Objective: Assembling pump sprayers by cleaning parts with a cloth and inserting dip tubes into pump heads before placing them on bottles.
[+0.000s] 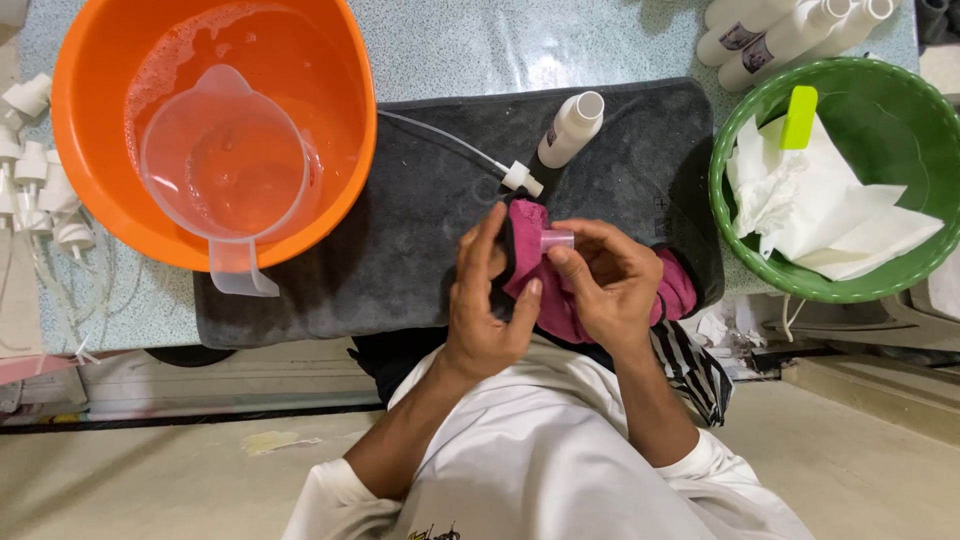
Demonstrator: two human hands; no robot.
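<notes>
Pink cloth (545, 300), soft and crumpled, sits between the person's two hands just above the near edge of a dark grey towel mat (400, 250). The left hand (490, 300) is cupped around the cloth's left side, fingers pressed into it. The right hand (610, 285) pinches a small clear plastic cap (557, 240) between thumb and fingertips, held against the top of the cloth.

On the mat beyond the hands lies a white plastic bottle (572, 128), open-mouthed, with a small label on its side; beside it is a white pump head (520, 177) with a thin clear tube. More white labelled bottles (780, 35) are stacked at the upper right. A glossy orange basin (215, 130) at left holds foamy water and a clear plastic jug (222, 165). A green bowl (880, 160) at right holds crumpled white paper (830, 205) and a lime-green tab. White pump heads (30, 160) lie along the far left of the speckled counter (480, 45).
</notes>
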